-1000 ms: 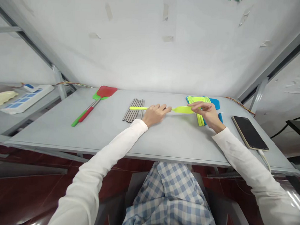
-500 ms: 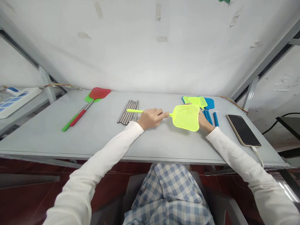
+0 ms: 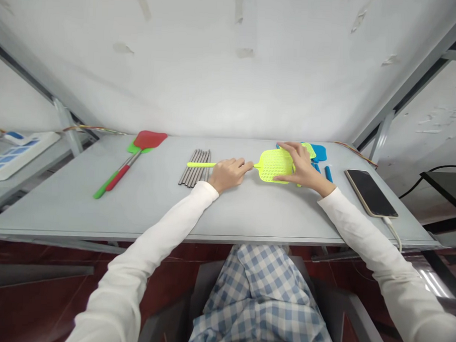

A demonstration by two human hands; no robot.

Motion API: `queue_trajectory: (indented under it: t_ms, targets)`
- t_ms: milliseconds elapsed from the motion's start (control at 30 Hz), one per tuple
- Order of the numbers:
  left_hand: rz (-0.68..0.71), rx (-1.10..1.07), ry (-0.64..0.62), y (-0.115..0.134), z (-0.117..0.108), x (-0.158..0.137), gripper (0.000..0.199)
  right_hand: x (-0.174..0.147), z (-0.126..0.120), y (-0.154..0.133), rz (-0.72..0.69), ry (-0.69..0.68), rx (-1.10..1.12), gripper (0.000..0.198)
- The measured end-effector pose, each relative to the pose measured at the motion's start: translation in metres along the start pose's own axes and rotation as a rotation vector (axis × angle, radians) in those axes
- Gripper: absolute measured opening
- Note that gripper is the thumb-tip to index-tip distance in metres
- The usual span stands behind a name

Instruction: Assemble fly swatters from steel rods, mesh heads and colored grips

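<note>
While the yellow fly swatter [image 3: 274, 166] is held over the middle of the table [image 3: 226, 216], the right hand [image 3: 303, 170], no longer behind its head, now spans it, thumb and fingers spread to opposite edges; the left hand [image 3: 228, 174] curls its fingers round the shaft. That likely steadies both ends. Metal rods [image 3: 192, 176] lie below the handle; a phone [image 3: 371, 193] sits near the right edge.

a white wall [image 3: 186, 98] backs the grey table [image 3: 256, 217].

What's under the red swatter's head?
A green swatter! Bits of its head peek out at the left and near edges, but the red swatter covers the rest of that head, so I can't see it.
</note>
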State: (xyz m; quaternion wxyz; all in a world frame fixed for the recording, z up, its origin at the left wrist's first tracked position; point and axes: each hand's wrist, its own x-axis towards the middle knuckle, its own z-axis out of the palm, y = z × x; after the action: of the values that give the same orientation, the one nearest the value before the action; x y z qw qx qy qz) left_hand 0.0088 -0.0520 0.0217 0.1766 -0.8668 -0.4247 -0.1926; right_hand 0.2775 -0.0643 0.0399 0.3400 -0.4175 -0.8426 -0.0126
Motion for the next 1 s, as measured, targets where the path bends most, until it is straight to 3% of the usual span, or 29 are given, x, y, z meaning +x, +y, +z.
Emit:
queue_trajectory:
  t_ms: [67,200,233,433,600,767,867,1000]
  targets:
    - [-0.003,0.003,-0.041,0.004,-0.001,0.001,0.040,0.000,0.006,0.004,0.003,0.013,-0.121,0.088]
    - [-0.117,0.004,-0.067,0.007,-0.003,0.006,0.037,-0.004,0.013,0.008,-0.048,0.103,-0.339,0.028]
    - [-0.146,-0.006,-0.063,0.006,-0.004,0.007,0.036,-0.006,0.014,0.008,-0.086,0.105,-0.382,0.021]
    - [-0.206,-0.108,-0.022,-0.003,-0.004,0.003,0.034,-0.010,0.018,0.008,-0.238,0.080,-0.510,0.024]
    - [-0.176,-0.067,-0.024,-0.005,-0.004,0.000,0.036,-0.005,0.011,0.017,-0.212,0.151,-0.520,0.028]
    - [-0.227,-0.049,0.022,-0.012,-0.008,-0.001,0.035,-0.006,-0.004,0.034,-0.126,0.402,-0.538,0.028]
    - [-0.234,-0.049,0.030,-0.016,-0.010,-0.002,0.036,-0.006,-0.010,0.037,-0.063,0.411,-0.514,0.025]
    - [-0.200,-0.087,-0.028,-0.007,-0.016,0.001,0.036,-0.004,-0.014,0.031,-0.102,0.446,-0.413,0.026]
